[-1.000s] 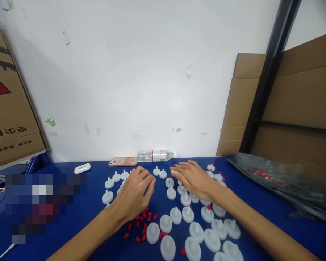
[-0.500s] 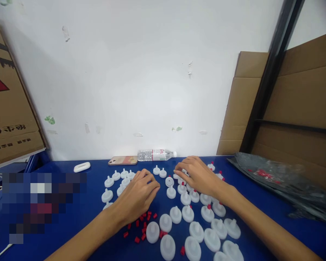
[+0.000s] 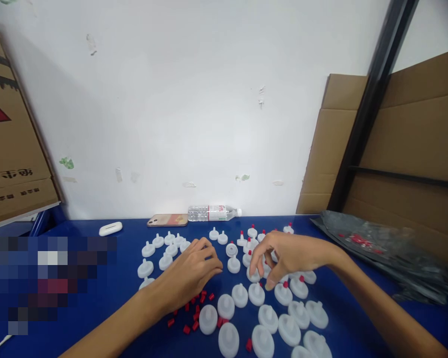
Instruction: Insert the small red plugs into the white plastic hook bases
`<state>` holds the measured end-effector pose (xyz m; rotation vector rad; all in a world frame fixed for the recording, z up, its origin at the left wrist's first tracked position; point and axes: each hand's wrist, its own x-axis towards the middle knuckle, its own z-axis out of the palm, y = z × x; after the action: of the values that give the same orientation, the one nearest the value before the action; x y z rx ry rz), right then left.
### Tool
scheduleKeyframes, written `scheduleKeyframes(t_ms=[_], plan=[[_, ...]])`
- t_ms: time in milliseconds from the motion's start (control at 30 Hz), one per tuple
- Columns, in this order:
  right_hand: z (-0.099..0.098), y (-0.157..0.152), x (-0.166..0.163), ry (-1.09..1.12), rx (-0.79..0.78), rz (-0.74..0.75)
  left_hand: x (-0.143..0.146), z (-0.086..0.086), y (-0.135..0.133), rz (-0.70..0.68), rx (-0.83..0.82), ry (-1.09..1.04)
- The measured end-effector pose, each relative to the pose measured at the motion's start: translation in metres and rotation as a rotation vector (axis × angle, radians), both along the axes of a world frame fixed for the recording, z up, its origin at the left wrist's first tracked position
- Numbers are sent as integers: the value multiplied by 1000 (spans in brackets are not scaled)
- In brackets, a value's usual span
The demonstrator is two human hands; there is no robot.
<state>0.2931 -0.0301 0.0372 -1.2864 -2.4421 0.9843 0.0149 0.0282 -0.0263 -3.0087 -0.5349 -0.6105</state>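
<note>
My left hand [image 3: 193,271] is low over the table, back up, with its fingers curled and thumb drawn in. Whatever it may hold is hidden beneath it. Just below it lie several small red caps [image 3: 187,329]. My right hand [image 3: 283,256] hangs over the white disc-shaped plastic pieces with nozzles. Its fingers point down, thumb apart from them, with nothing visible between. Near its fingertips are a nozzle piece [image 3: 256,294] and another one [image 3: 253,274], partly covered. Several pieces beyond carry red caps on their tips, such as this capped piece [image 3: 283,293].
A plastic bottle [image 3: 213,213] and a phone [image 3: 168,220] lie along the wall. A white case [image 3: 111,228] is at the back left. On the right, a dark plastic bag [image 3: 388,253] has red caps on it. Cardboard [image 3: 321,149] leans against the wall.
My right hand has drawn back from the farther capped pieces toward me, and its fingers now point down. The left hand stays nearly in place.
</note>
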Motion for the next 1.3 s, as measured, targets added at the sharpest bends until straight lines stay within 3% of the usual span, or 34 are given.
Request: scheduleKeyframes(t_ms=[200,400,633,833,967,1067,1300], plan=[[-16,9,-5,19,-20,54,1,1,-1,-35,17,-40],[-7,8,-16,231,197,-108,0,10,-11,-13,-47,-175],[-18,5,-33,458,149,-153,4,3,-12,-113,84,-347],[-12,7,-21,242,157,-205,3,4,-6,-12,175,-384],[-9,6,-5,-11,-111,-164,2,4,-5,-2,159,-353],[-14,6,0,-75,-218,-149,2,3,-6,-4,125,-310],[-27,14,-4,-146,-178,-147,1,3,-8,-20,92,-282]])
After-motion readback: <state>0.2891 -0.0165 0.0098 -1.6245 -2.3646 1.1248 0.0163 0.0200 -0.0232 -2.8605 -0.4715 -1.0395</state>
